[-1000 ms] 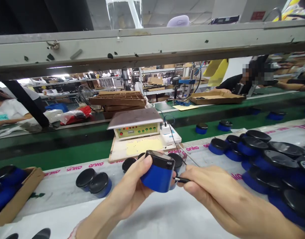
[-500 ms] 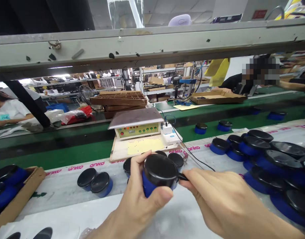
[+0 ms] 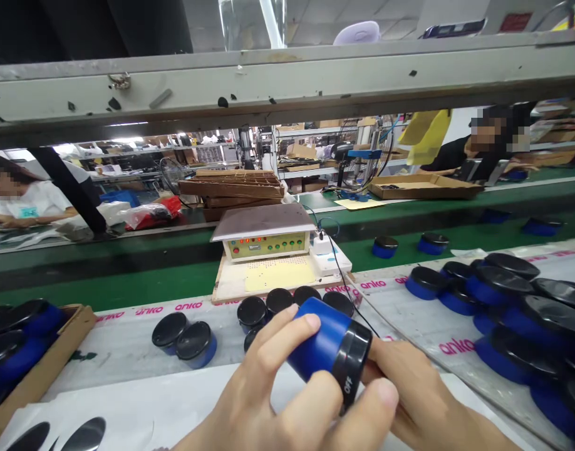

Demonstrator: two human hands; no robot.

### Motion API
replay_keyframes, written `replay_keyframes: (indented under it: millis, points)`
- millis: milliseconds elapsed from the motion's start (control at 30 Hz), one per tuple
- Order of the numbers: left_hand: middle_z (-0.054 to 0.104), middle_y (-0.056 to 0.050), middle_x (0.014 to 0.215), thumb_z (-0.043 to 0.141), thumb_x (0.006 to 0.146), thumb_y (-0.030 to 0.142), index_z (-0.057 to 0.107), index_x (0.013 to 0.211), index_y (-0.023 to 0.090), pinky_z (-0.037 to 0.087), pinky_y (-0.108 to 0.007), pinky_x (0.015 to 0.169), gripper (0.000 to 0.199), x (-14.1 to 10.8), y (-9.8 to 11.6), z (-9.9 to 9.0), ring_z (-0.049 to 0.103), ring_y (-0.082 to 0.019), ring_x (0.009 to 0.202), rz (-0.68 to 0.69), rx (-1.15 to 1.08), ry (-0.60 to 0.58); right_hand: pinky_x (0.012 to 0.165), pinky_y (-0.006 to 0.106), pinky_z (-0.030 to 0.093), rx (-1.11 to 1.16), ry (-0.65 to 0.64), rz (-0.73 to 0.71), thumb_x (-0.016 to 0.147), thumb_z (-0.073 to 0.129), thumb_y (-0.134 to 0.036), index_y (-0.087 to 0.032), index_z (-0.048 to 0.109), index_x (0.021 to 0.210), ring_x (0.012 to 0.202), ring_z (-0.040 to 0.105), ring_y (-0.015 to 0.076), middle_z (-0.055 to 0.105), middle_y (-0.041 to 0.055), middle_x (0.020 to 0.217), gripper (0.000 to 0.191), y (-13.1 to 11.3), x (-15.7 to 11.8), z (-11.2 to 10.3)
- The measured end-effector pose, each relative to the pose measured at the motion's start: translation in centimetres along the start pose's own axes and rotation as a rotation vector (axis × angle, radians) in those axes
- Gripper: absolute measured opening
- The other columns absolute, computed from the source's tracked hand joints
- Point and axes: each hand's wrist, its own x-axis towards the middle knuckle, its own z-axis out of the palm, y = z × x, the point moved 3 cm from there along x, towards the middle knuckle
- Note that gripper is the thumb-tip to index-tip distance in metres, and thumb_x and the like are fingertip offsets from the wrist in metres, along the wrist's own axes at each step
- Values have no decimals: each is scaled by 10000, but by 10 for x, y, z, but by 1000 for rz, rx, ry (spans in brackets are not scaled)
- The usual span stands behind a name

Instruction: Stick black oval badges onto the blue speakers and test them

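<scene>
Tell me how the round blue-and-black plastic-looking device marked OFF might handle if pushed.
The round blue-and-black plastic-looking device is probably stiff: its wall shows no dent under the left hand. Its glossy black band may be slippery. Laid on its curved side, it would likely roll.

The slim-fingered left hand (image 3: 278, 398) and the right hand (image 3: 407, 373) are both bare.

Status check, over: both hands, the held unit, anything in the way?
Left hand gripping blue-and-black unit, tilted, OFF marking showing. Right hand beside it, fingertips hidden. Possible clutter: similar units just beyond.
</scene>
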Motion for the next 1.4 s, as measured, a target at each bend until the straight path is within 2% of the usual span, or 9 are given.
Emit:
replay_keyframes:
  millis: [167, 367, 600, 833, 933, 1033, 1100, 1233, 1400]
  points:
    - [392, 27, 733, 646, 823, 181, 683, 989, 298, 519, -377, 987, 206, 9, 0, -2, 570, -107, 755, 23, 9, -5, 434, 252, 386, 42, -22, -19, 935, 330, -73, -198, 464, 1067, 497, 555, 142, 587, -7, 675, 225, 0, -3, 3]
    - [447, -23, 954, 599, 811, 27, 643, 1064, 234, 446, -401, 1054, 330, 3, -6, 0, 547, -109, 911, -17, -138, -65, 431, 239, 411, 49, -7, -5, 973, 326, -121, -220, 473, 1004, 487, 563, 137, 609, -4, 663, 179, -5, 2, 0]
    - [546, -158, 1173, 662, 787, 438, 359, 1371, 83, 553, -392, 826, 748, -10, -11, 19, 575, -274, 1009, -188, -322, -429, 440, 273, 325, -103, -243, -116, 1003, 317, -167, -186, 489, 727, 470, 469, 121, 511, -11, 580, 326, 3, -6, 0]
    - [537, -156, 1215, 605, 817, 263, 429, 1303, 99, 483, -394, 948, 542, 9, -18, 40, 540, -275, 1098, -267, -262, -212, 493, 291, 375, -441, -116, -248, 929, 456, -103, -150, 582, 996, 530, 540, 152, 577, 5, 613, 150, 27, -12, -50]
    - [519, -122, 1201, 600, 833, 256, 455, 1280, 172, 476, -386, 945, 478, 11, -39, 45, 554, -252, 1075, -476, -166, -145, 585, 303, 441, -600, 55, -11, 918, 499, -174, -217, 583, 967, 620, 632, 180, 676, 30, 736, 107, 56, -28, -94]
    - [510, -89, 1235, 621, 828, 300, 418, 1306, 215, 495, -326, 929, 527, 11, -26, 71, 554, -220, 1094, -499, -428, -336, 488, 329, 384, -662, 196, 437, 970, 344, -365, -255, 513, 803, 458, 553, 197, 595, 5, 572, 261, 92, -39, -118]
    - [503, -96, 1285, 628, 819, 331, 399, 1333, 190, 492, -303, 940, 579, 13, 5, 99, 544, -218, 1117, -340, -633, -523, 471, 323, 353, -623, 179, 567, 977, 244, -414, -265, 410, 723, 429, 507, 202, 517, -8, 506, 338, 108, -36, -114]
    - [553, -148, 1239, 627, 807, 304, 488, 1270, 105, 437, -432, 998, 523, 16, 51, 155, 519, -298, 1127, -237, -572, -692, 486, 297, 333, -534, 83, 657, 954, 249, -495, -264, 300, 710, 443, 479, 199, 451, -30, 478, 340, 131, -18, -89]
    - [481, -184, 1356, 659, 789, 408, 452, 1326, 128, 262, -581, 1087, 640, 6, 41, 173, 363, -377, 1299, -323, -503, -712, 499, 267, 330, -424, -73, 652, 920, 376, -503, -256, 279, 729, 462, 464, 166, 466, -45, 547, 328, 140, -6, -63]
